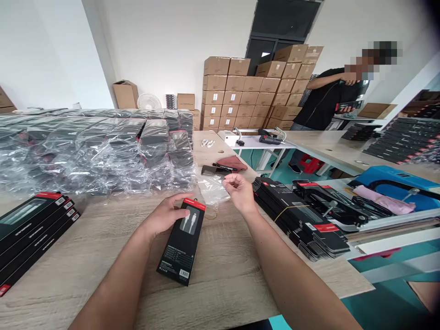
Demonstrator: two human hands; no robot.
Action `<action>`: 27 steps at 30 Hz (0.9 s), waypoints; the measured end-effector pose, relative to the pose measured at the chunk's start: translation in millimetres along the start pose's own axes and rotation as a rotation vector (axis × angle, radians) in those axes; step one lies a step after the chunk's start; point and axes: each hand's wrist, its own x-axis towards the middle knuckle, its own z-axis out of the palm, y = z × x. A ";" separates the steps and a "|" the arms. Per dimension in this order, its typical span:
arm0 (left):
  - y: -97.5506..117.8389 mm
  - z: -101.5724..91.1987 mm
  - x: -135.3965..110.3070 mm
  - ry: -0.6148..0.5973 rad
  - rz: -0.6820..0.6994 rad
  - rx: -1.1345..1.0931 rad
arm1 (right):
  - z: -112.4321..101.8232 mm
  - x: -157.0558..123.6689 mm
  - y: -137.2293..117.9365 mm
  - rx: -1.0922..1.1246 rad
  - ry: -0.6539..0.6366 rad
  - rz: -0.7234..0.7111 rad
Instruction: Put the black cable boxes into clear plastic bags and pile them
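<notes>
My left hand grips the upper end of a slim black box with a red top band and a hanging tab. White cable connectors show in its window, and its lower end slants toward me over the wooden table. My right hand is closed in a pinch at the edge of a clear plastic sheet or bag on the table. Whatever lies between those fingertips is too small to make out. Just right of that wrist is a stack of flat black packaging sleeves with a yellow rubber band around it.
Many plastic-wrapped bundles of boxes line the left and back. Several black boxes are stacked at the near left. Beyond my hands lie a dark phone-like object and white cables. A co-worker stands at the far right.
</notes>
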 end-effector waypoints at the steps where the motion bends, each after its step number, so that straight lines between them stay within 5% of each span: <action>1: 1.1 2.9 -0.2 -0.029 0.037 -0.010 | 2.5 -2.1 -3.6 0.004 -0.023 -0.001; 5: -3.6 16.1 8.2 0.016 0.130 0.022 | 12.6 -11.9 -17.6 -0.021 -0.157 -0.027; 15: -15.4 21.0 18.2 0.285 0.084 -0.056 | 40.0 -36.3 -33.0 -0.023 -0.430 0.005; 21: -19.3 18.9 22.2 0.261 0.073 -0.290 | 45.6 -41.8 -36.6 -0.006 -0.522 0.035; 27: -15.7 16.8 19.6 0.243 0.067 -0.297 | 45.6 -44.1 -41.9 -0.036 -0.569 0.025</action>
